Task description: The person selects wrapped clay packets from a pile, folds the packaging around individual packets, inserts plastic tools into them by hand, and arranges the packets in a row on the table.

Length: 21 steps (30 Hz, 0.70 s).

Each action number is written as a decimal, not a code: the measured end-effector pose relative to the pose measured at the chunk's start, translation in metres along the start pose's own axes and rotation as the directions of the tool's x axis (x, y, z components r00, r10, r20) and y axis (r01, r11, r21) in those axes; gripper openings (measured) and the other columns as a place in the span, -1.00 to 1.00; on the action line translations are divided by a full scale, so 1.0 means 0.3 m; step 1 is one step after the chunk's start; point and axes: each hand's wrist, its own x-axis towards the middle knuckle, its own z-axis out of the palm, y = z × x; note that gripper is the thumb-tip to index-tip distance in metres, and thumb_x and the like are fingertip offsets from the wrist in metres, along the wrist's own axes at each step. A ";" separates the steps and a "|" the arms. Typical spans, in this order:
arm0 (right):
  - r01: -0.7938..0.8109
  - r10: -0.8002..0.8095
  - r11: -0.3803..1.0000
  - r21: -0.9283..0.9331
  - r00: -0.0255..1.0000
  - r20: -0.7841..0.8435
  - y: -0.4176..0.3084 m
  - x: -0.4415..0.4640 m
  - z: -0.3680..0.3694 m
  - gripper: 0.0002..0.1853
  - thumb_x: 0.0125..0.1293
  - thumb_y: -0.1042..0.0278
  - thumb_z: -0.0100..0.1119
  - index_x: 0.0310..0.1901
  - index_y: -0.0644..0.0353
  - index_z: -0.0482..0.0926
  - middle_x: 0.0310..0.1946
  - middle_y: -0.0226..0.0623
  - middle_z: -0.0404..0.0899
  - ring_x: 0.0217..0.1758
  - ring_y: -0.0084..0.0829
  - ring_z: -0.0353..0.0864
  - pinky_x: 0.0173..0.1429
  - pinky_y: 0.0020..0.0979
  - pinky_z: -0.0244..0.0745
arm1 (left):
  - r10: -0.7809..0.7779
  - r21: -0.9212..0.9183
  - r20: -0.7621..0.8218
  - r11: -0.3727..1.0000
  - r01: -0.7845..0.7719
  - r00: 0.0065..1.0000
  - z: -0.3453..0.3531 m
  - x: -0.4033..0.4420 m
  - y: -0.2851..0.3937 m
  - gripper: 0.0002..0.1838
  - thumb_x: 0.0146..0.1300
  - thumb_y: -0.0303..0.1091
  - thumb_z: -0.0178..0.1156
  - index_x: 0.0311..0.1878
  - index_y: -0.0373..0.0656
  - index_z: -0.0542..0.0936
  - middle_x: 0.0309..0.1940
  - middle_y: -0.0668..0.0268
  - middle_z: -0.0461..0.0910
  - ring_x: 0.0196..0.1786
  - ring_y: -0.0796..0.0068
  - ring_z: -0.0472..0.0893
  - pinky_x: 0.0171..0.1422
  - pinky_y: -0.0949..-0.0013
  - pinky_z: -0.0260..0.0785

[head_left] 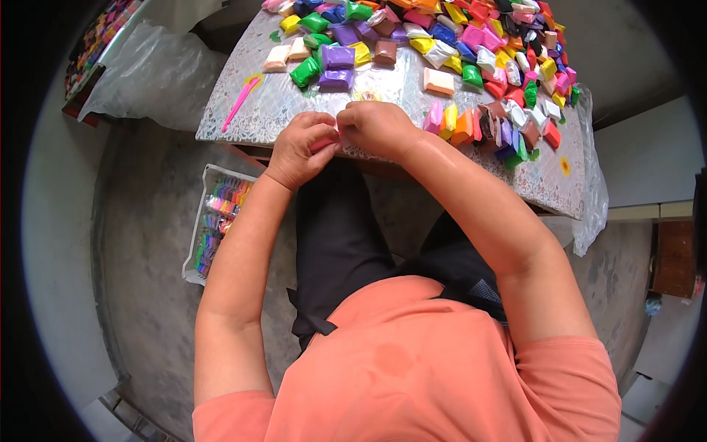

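Observation:
At the front edge of the table, my left hand is closed round a small pink packet, mostly covered by the fingers. My right hand touches or nearly touches it, its fingertips pinched together; what lies between them is hidden. Just beyond the hands are wrapped soft blocks: purple packets, a green packet and a brown packet. A row of upright packets in mixed colours stands by my right forearm. To the left of my left hand lies a pink stick-like tool.
A large heap of coloured packets covers the back of the lace-patterned table. On the floor at left stands a white crate holding bagged coloured packs. Clear plastic sheeting hangs at far left, more plastic at the right edge.

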 end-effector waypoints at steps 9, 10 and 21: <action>-0.112 0.112 0.994 -0.020 0.994 0.010 0.004 -0.003 -0.013 -0.85 0.17 0.21 0.25 -0.25 -0.05 0.71 -0.28 -0.21 0.70 -0.11 -0.11 0.69 -0.05 -0.12 0.58 | -0.021 0.044 -0.025 0.999 0.022 0.999 0.004 0.003 0.011 -0.71 0.00 -0.37 0.43 -0.20 -0.17 0.60 -0.06 0.24 0.65 0.05 0.13 0.59 0.20 0.19 0.44; -0.106 0.106 0.994 -0.030 0.994 0.001 0.004 0.002 -0.009 -0.85 0.17 0.21 0.25 -0.25 -0.05 0.71 -0.28 -0.21 0.70 -0.12 -0.11 0.69 -0.05 -0.12 0.58 | -0.030 0.039 -0.026 0.999 0.031 0.999 0.004 0.004 0.010 -0.70 -0.01 -0.37 0.43 -0.19 -0.18 0.60 -0.06 0.24 0.65 0.06 0.13 0.59 0.20 0.19 0.44; -0.031 0.032 0.998 -0.047 0.999 0.009 -0.009 0.011 -0.004 -0.82 0.20 0.19 0.24 -0.19 -0.06 0.72 -0.23 -0.26 0.71 -0.10 -0.13 0.70 -0.03 -0.12 0.59 | -0.098 0.029 -0.054 0.995 0.099 0.994 0.003 0.001 0.018 -0.52 0.01 -0.33 0.42 0.03 -0.10 0.52 -0.10 0.19 0.63 0.02 0.11 0.60 0.14 0.17 0.48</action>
